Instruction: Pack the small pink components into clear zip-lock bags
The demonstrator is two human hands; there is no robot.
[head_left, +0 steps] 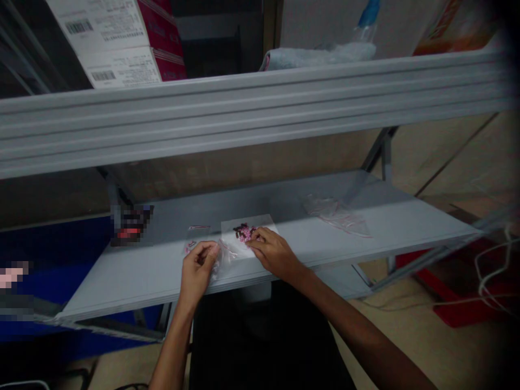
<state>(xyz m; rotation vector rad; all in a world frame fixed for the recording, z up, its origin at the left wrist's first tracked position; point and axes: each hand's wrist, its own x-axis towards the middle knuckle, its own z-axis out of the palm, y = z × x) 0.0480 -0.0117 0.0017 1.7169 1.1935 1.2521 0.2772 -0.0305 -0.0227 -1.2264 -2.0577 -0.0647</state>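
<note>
My left hand is closed in a pinch on a small clear plastic bag at the front of a grey shelf. My right hand rests beside it with its fingers curled at a little heap of pink and dark small pieces. The heap lies on a clear sheet or bag. Whether the right fingers grip a piece is hidden. Another small clear bag with pink bits lies just left of my left hand.
A pile of empty clear bags lies farther right on the shelf. A broad grey rail crosses above, with cartons and a cloth on the upper level. A red object and white wires lie on the floor at right.
</note>
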